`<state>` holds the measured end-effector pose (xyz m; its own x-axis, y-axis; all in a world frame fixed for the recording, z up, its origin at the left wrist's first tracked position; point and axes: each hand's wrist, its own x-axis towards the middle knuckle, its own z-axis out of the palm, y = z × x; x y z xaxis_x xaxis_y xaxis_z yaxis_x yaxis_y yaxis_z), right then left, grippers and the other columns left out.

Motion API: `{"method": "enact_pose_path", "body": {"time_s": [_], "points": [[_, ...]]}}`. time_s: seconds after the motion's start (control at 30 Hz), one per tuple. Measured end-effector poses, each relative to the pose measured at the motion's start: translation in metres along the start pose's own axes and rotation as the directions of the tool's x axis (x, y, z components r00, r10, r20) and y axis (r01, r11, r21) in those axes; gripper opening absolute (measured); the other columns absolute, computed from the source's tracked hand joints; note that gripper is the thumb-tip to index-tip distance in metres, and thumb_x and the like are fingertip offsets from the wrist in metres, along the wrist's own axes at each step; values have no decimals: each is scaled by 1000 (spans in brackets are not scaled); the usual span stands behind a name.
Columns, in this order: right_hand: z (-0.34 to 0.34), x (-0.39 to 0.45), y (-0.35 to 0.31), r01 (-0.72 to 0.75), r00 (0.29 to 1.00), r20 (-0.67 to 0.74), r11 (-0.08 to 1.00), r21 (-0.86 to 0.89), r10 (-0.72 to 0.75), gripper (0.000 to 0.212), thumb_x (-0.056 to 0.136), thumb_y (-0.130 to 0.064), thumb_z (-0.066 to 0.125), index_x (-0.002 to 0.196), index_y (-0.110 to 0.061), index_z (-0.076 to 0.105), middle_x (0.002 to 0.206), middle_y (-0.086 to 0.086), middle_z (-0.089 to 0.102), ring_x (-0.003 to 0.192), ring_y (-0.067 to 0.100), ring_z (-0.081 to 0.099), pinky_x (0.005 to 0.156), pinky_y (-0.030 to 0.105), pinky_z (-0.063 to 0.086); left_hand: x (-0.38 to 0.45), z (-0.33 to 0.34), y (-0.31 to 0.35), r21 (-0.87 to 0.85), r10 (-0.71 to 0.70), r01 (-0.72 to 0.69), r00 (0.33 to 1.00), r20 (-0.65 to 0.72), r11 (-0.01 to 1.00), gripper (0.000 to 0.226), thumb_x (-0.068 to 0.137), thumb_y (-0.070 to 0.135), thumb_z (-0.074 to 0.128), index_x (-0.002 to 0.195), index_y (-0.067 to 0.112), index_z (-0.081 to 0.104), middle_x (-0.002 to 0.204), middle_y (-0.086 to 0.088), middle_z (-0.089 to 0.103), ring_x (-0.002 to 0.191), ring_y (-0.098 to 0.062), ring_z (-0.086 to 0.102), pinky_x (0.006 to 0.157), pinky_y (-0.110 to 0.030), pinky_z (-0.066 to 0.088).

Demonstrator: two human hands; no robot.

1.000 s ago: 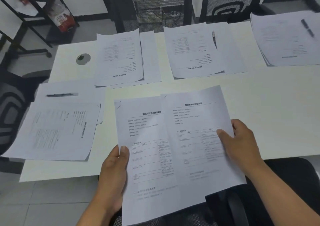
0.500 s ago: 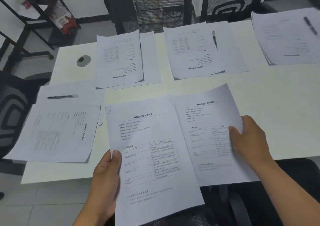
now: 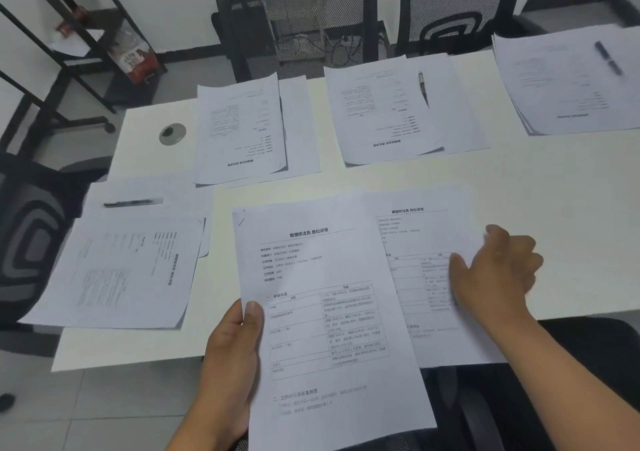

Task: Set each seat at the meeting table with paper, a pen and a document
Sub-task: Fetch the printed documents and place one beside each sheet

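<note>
My left hand (image 3: 235, 353) grips the left edge of a printed document (image 3: 329, 312), held over the table's near edge. My right hand (image 3: 495, 274) has its thumb on a second printed document (image 3: 415, 239) that lies on the white table (image 3: 554, 191) and overhangs the near edge; the fingers curl at its right edge, blurred. The left seat has paper, a document (image 3: 121, 270) and a pen (image 3: 133, 203). The far left set (image 3: 239, 125) shows no pen. The far middle set (image 3: 381, 111) carries a pen (image 3: 422, 87). At the far right, a stack (image 3: 561, 87) carries a pen (image 3: 607, 57).
Two black mesh chairs (image 3: 294, 25) (image 3: 457, 7) stand behind the table. Another chair (image 3: 31, 243) is at the left end, and a black seat (image 3: 581, 364) is under my right arm. A metal cable grommet (image 3: 172, 134) sits in the tabletop. A black rack (image 3: 69, 45) stands at the far left.
The two overlapping documents have come apart. My right hand carried its sheet to the right and down onto the table, while my left hand kept the other sheet.
</note>
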<state>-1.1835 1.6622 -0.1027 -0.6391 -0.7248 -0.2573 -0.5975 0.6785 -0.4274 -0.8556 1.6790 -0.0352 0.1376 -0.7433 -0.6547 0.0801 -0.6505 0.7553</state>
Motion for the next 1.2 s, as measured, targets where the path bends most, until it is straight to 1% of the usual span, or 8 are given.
{"method": "enact_pose_path", "body": {"time_s": [0.13,0.23,0.37,0.43,0.57,0.8,1.03,1.2], "points": [[-19,-23,-21,155,981,80,962,223,-176,23,106,-32,59,115,-11,64,119,8,61,111,27,57,89,36,44,-6,6,5,14,22,-22,1000,8,1000,30,115,32,49,125,21,75,119,-10,83,108,-33,81,100,-58,59],[-32,-55,-43,150,949,199,904,401,-246,45,111,-40,48,85,-4,55,80,13,59,70,17,51,66,37,40,-12,9,10,29,45,-46,999,14,999,30,115,31,48,125,20,74,117,-8,83,104,-30,82,92,-48,62],[-41,-89,-58,27,905,330,810,586,-270,59,109,-57,47,89,-2,54,79,16,57,68,21,50,69,37,41,-25,12,20,38,82,-83,997,15,996,30,116,31,46,126,22,74,117,-5,84,106,-27,82,91,-46,61],[-45,-93,-57,-30,895,373,800,599,-246,41,105,-55,58,95,-17,65,86,6,72,78,28,68,75,38,52,-31,14,26,42,96,-96,995,7,994,31,117,31,46,127,23,74,119,-5,83,107,-27,81,96,-49,60],[-68,-108,-53,-67,869,414,764,642,-272,11,103,-40,69,109,-31,67,102,-13,80,93,10,79,89,44,65,-55,20,38,41,128,-130,991,39,991,31,117,31,46,127,24,75,121,-6,83,111,-28,80,102,-53,58],[-130,-133,-42,-60,914,337,746,663,-226,5,104,-29,66,108,-28,65,103,-12,79,93,12,79,86,46,66,-107,43,62,79,225,-234,968,115,969,30,116,30,47,126,22,74,116,-3,84,106,-24,82,95,-46,60],[-182,-164,-21,-2,951,217,698,716,-221,5,104,-25,63,106,-29,65,102,-15,79,96,12,78,79,36,60,-154,63,73,25,266,-273,951,161,962,32,116,28,48,127,19,77,122,-13,81,115,-35,78,110,-60,54],[-215,-192,-8,27,975,131,677,735,-181,3,105,-25,63,106,-28,64,100,-15,79,92,9,77,77,35,61,-184,71,83,69,318,-343,917,241,937,32,116,28,48,123,19,78,114,-10,84,107,-32,81,106,-58,57]]}}
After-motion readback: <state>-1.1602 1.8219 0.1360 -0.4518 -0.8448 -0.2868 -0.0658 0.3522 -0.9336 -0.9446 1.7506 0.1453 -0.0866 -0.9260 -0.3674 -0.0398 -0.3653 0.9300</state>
